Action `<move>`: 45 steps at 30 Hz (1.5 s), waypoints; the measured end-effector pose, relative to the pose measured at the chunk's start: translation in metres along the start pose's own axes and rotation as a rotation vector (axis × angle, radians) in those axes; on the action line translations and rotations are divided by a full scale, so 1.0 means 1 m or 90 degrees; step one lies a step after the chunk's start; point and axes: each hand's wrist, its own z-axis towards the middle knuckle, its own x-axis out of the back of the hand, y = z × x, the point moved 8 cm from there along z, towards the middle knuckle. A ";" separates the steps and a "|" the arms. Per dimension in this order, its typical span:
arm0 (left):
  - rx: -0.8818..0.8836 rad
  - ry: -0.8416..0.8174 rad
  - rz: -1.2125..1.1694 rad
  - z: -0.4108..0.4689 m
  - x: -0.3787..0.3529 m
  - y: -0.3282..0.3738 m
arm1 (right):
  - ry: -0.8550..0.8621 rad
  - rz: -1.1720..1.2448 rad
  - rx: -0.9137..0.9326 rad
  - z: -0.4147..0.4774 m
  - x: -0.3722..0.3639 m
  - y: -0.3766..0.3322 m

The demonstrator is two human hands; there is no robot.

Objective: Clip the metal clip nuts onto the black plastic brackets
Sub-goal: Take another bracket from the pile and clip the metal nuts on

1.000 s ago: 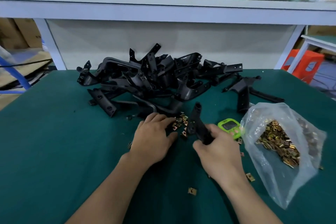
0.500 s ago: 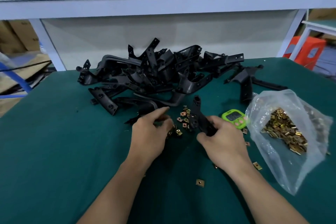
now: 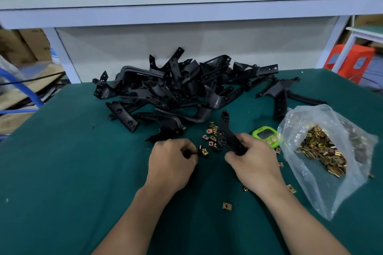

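The clip nut [image 3: 203, 151] is now pinched in the curled fingers of the left hand [image 3: 172, 163], withdrawn from the loose nuts [image 3: 211, 133] on the counter [image 3: 83, 172]. The right hand [image 3: 255, 163] still grips the bracket [image 3: 226, 128] just beside it. Picking looks complete; clipping is next.

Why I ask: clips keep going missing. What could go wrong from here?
Loose clip nuts lie scattered on the table; a careless sweep could knock them off. The bag lies on its side and may spill more. The left hand pinches a clip nut by fingertips; it could slip before reaching the bracket in the right hand.
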 end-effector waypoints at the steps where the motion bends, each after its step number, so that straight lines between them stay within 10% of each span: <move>1: -0.009 0.029 -0.019 -0.002 0.003 0.003 | 0.001 0.001 0.002 0.000 0.000 0.000; 40: 0.214 0.050 -0.684 -0.003 0.006 -0.012 | 0.032 -0.203 0.130 0.002 -0.005 -0.010; 45: 0.084 0.038 -0.246 0.000 0.023 -0.014 | 0.019 -0.191 0.111 0.004 -0.006 -0.006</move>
